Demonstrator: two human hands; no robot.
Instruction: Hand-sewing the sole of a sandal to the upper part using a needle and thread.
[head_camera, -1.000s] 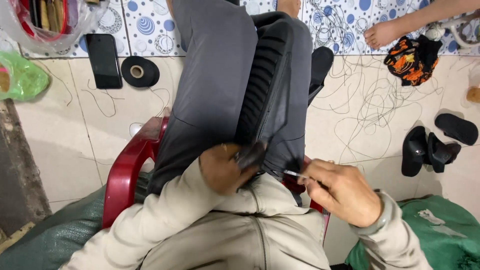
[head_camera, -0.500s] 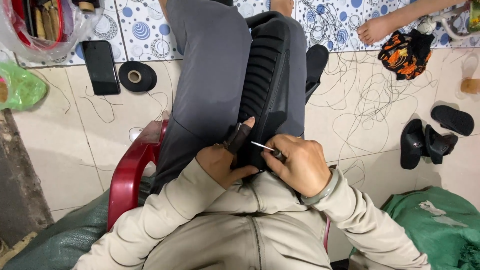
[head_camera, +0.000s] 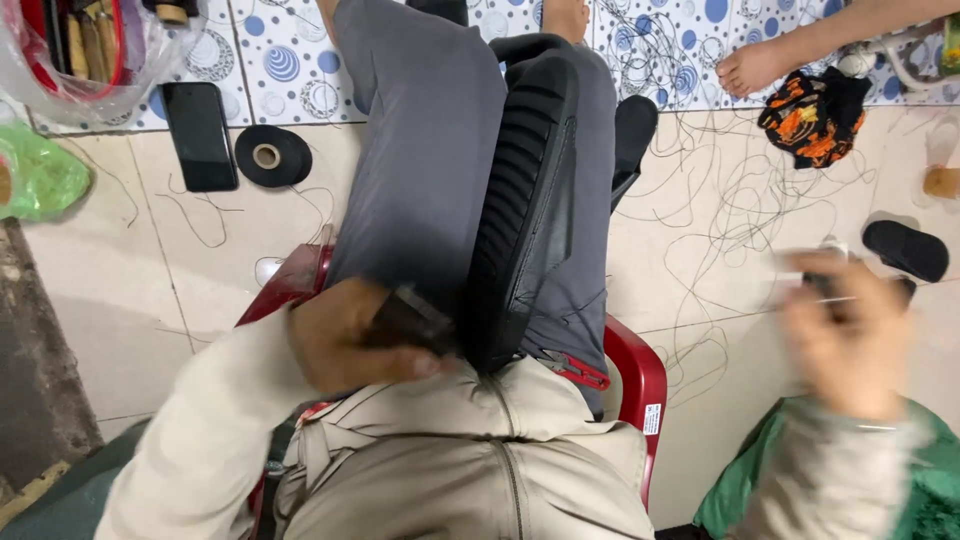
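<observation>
Your right hand (head_camera: 845, 335) has swung out well right of the black ribbed shoe sole (head_camera: 520, 210) on your lap, pulling the thread taut; its grip looks clenched but blurred. Your left hand (head_camera: 345, 340) clamps the sole's near end.

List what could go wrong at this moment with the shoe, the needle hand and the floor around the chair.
The right hand is blurred, far out to the side, pinching what looks like a needle; it might prick on the way back. The left hand alone steadies the black shoe wedged between the knees, so it could slip. Loose thread tangled across the tiled floor might snag a foot.
</observation>
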